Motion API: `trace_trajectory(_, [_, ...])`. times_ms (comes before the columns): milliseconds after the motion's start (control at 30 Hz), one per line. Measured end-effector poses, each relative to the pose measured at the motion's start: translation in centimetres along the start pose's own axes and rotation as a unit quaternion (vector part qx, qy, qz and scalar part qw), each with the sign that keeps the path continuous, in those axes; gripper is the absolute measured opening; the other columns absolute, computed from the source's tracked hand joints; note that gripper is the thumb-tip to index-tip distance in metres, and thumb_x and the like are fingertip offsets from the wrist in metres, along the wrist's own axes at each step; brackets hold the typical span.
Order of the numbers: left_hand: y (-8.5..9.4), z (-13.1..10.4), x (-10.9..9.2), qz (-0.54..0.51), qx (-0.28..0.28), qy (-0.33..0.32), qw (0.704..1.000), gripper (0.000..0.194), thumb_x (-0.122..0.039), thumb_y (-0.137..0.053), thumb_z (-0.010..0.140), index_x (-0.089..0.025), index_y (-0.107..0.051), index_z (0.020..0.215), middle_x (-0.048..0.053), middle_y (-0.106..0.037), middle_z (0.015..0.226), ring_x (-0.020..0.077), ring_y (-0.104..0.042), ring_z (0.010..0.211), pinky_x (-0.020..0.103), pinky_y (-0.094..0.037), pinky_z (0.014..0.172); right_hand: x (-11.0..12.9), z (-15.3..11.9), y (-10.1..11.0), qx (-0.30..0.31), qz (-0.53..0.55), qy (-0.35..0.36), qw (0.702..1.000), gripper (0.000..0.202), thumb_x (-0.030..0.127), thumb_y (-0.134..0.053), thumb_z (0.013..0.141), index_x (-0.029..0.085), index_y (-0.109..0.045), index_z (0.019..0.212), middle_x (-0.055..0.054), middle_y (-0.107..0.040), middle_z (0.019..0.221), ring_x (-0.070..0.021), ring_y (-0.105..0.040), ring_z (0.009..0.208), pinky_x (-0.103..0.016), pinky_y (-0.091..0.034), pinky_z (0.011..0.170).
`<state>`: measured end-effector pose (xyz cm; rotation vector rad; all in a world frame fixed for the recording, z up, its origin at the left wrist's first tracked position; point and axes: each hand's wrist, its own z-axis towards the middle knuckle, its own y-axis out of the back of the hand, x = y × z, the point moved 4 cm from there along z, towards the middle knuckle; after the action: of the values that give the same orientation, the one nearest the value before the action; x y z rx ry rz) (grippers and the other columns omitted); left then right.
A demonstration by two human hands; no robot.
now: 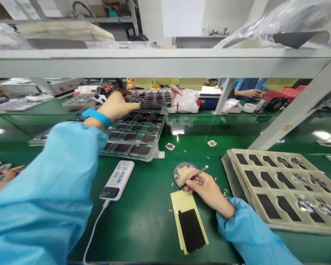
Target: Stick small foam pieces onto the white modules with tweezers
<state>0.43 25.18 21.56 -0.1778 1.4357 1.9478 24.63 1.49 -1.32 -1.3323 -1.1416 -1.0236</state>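
My left hand (117,106) reaches to the back with its thumb along the near edge of a clear plastic tray (151,97) with dark pieces in its pockets. Its other fingers are partly hidden. Below it, more clear trays (132,138) with dark square pieces lie stacked. Between the fingers of my right hand (201,184) is a pair of tweezers (196,173), over the near edge of a round dish (179,167) full of small beige pieces (185,172). The tweezer tip is by a yellow sheet (183,200) bearing a black rectangular piece (192,230).
A white power bank (123,173) with a cable lies left of the sheet. On the right stand stacked beige trays (253,184) of black and shiny parts. A metal shelf beam (165,66) crosses above. Other people's hands (252,94) appear behind and at the left edge.
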Motion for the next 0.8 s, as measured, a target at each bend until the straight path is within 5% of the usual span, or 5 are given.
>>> trace_trajectory(67, [-0.1, -4.5, -3.1, 0.009, 0.006, -0.013, 1.000, 0.062, -0.037, -0.066, 0.084, -0.008, -0.051, 0.136, 0.000, -0.059, 0.087, 0.0095, -0.055, 0.076, 0.030, -0.045, 0.082, -0.5, -0.4, -0.2, 0.015, 0.014, -0.024, 0.999, 0.039, 0.042, -0.080, 0.075, 0.015, -0.055, 0.089, -0.005, -0.071, 0.080, -0.0149, -0.069, 0.068, -0.028, -0.057, 0.066])
trace_trajectory(167, [-3.1, -12.4, -6.9, -0.103, 0.141, -0.046, 0.984, 0.037, -0.036, -0.066, 0.082, -0.016, -0.064, 0.113, 0.001, -0.064, 0.088, 0.0119, -0.057, 0.072, 0.023, -0.044, 0.066, -1.4, -1.3, -0.1, 0.038, -0.005, -0.050, 0.998, 0.038, 0.038, -0.082, 0.074, 0.016, -0.056, 0.090, -0.003, -0.070, 0.081, -0.0152, -0.071, 0.073, -0.029, -0.058, 0.073])
trace_trajectory(367, [-16.2, -23.5, -5.7, -0.299, 0.403, 0.034, 0.865, 0.022, -0.036, -0.063, 0.085, -0.013, -0.066, 0.083, 0.001, -0.065, 0.073, 0.0121, -0.056, 0.066, 0.022, -0.042, 0.060, -2.5, -2.7, 0.6, 0.072, -0.104, -0.027, 0.992, 0.029, 0.035, -0.076, 0.080, 0.016, -0.058, 0.094, -0.002, -0.067, 0.083, -0.0145, -0.068, 0.080, -0.028, -0.055, 0.076])
trace_trajectory(500, [-20.6, -25.0, -2.3, -0.390, 0.367, 0.142, 0.832, 0.033, -0.042, -0.069, 0.082, -0.009, -0.069, 0.087, 0.007, -0.070, 0.078, 0.0136, -0.061, 0.070, 0.022, -0.044, 0.064, -2.9, -2.8, 0.5, 0.079, -0.166, -0.021, 0.983, 0.026, 0.037, -0.073, 0.083, 0.017, -0.062, 0.095, -0.003, -0.068, 0.085, -0.0150, -0.066, 0.079, -0.028, -0.054, 0.073])
trace_trajectory(800, [-21.2, -25.8, -1.6, -0.397, 0.330, 0.158, 0.842, 0.031, -0.041, -0.071, 0.082, -0.012, -0.065, 0.093, 0.007, -0.073, 0.081, 0.0164, -0.067, 0.073, 0.022, -0.048, 0.064, -2.7, -2.8, 0.4, 0.080, -0.206, -0.006, 0.975, 0.024, 0.038, -0.071, 0.086, 0.017, -0.062, 0.094, -0.004, -0.069, 0.087, -0.0149, -0.067, 0.077, -0.027, -0.054, 0.070])
